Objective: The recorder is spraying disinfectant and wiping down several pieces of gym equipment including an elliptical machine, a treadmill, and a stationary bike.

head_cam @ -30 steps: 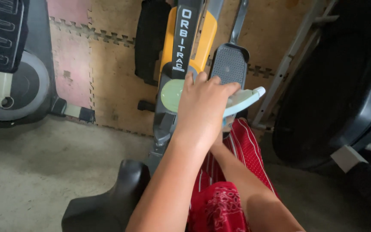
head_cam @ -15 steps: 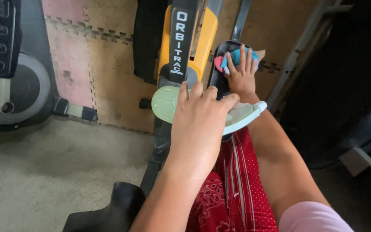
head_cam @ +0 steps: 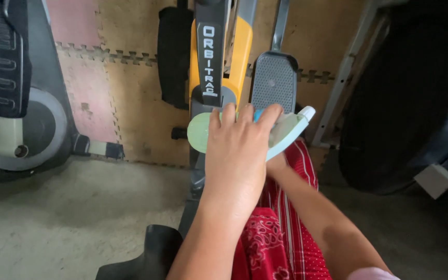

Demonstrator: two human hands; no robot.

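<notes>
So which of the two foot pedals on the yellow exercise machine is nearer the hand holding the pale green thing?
The grey ribbed pedal right of the yellow frame; the black pedal lies left.
</notes>
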